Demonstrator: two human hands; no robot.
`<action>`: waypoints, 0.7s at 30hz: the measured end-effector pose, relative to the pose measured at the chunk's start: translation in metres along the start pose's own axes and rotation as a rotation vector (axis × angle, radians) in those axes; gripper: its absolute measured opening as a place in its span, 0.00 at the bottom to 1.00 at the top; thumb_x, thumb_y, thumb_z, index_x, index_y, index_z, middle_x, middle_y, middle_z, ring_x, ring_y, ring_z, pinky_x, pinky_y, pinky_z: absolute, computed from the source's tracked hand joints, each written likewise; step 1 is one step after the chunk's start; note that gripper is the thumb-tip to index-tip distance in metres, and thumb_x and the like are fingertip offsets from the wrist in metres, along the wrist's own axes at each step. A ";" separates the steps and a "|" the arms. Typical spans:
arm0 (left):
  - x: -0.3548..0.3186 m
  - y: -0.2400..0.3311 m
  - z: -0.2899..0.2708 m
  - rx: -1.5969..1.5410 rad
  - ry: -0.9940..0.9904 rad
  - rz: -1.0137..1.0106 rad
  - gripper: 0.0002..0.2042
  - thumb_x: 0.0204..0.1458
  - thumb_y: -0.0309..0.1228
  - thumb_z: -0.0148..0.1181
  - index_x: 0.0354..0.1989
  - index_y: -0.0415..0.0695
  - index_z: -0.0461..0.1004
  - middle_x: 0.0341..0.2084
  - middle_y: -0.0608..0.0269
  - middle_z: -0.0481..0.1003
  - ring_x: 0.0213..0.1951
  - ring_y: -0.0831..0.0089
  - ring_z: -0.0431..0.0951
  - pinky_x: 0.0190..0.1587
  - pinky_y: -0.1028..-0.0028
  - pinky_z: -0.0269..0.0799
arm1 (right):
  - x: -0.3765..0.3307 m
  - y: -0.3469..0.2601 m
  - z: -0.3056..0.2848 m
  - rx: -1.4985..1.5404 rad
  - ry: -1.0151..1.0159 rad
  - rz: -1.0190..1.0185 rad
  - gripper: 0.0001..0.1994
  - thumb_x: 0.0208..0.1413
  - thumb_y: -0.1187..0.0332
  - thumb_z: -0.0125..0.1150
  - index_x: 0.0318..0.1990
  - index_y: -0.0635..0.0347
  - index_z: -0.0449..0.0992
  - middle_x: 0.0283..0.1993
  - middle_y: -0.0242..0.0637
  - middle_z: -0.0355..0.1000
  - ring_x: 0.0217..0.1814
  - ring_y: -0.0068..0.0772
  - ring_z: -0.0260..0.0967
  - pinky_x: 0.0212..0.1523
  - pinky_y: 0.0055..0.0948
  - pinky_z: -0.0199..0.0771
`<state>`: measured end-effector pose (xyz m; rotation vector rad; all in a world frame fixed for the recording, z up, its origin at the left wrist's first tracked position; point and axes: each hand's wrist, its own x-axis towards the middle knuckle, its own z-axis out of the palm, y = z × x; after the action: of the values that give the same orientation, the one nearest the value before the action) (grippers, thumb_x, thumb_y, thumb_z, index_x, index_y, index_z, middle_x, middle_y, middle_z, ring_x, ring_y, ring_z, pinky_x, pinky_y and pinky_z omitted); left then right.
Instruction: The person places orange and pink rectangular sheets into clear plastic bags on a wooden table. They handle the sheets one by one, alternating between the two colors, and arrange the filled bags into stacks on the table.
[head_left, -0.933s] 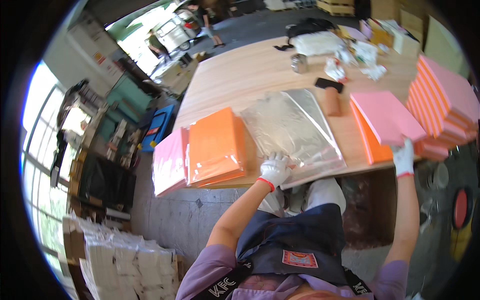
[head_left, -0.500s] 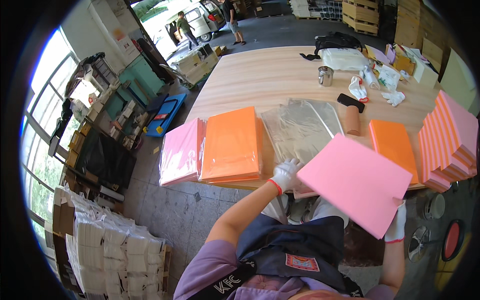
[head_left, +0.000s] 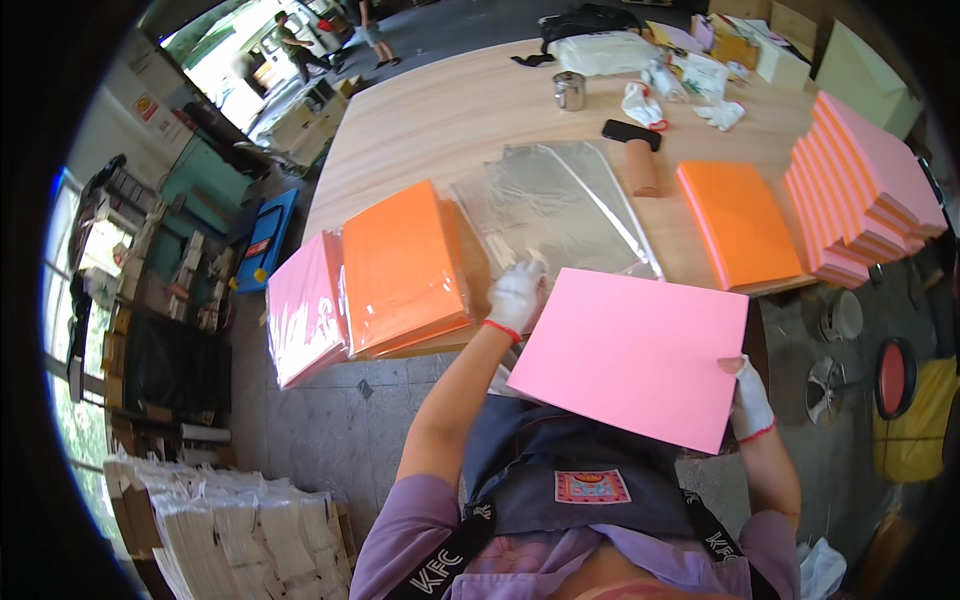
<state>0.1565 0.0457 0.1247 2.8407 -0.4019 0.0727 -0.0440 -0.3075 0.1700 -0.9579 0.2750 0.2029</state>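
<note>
A wide rectangle of pink paper (head_left: 635, 355) is in front of me, tilted over the table's near edge; I cannot tell how many sheets it has. My right hand (head_left: 753, 402), in a white glove with a red cuff, grips its right edge, thumb on top. Clear plastic bags (head_left: 575, 205) lie in a flat pile beyond the paper. At the pile's near left corner, my gloved left hand (head_left: 516, 296) is closed on a bag's edge, its fingertips partly behind the film. The paper's left edge is close beside this hand.
Left on the wooden table (head_left: 400, 110) lie bagged orange paper (head_left: 400, 265) and bagged pink paper (head_left: 305, 305). Orange paper (head_left: 740, 220) and a tall pink-and-orange stack (head_left: 865, 190) stand right. Beyond the bags are a phone (head_left: 631, 134), brown cylinder (head_left: 642, 168) and metal cup (head_left: 570, 91).
The pink paper has moved left and turned more level, carried by my right hand. My left hand has reached further onto the bags. My view has shifted right and downward.
</note>
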 end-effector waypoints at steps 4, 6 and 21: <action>-0.014 -0.013 -0.002 -0.402 0.059 -0.130 0.18 0.51 0.22 0.51 0.50 0.49 0.73 0.50 0.55 0.77 0.49 0.51 0.78 0.50 0.57 0.73 | 0.008 0.008 0.003 0.023 -0.008 0.059 0.17 0.55 0.63 0.64 0.46 0.65 0.74 0.32 0.32 0.77 0.20 0.20 0.72 0.14 0.17 0.70; -0.022 -0.019 0.003 -0.445 0.126 -0.044 0.18 0.49 0.22 0.53 0.50 0.49 0.72 0.46 0.56 0.76 0.48 0.51 0.76 0.49 0.57 0.73 | 0.013 0.014 0.007 0.014 0.130 0.051 0.18 0.56 0.61 0.62 0.48 0.64 0.73 0.29 0.30 0.76 0.16 0.18 0.69 0.11 0.16 0.65; -0.025 -0.002 0.000 -0.249 0.463 0.085 0.12 0.44 0.22 0.55 0.37 0.52 0.73 0.31 0.58 0.76 0.29 0.52 0.80 0.28 0.56 0.75 | 0.050 0.053 -0.002 0.353 0.027 -0.024 0.08 0.61 0.65 0.56 0.43 0.58 0.71 0.22 0.26 0.67 0.09 0.17 0.54 0.08 0.16 0.53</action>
<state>0.1335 0.0545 0.1221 2.4583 -0.3937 0.6358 -0.0123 -0.2768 0.1125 -0.6146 0.3119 0.1143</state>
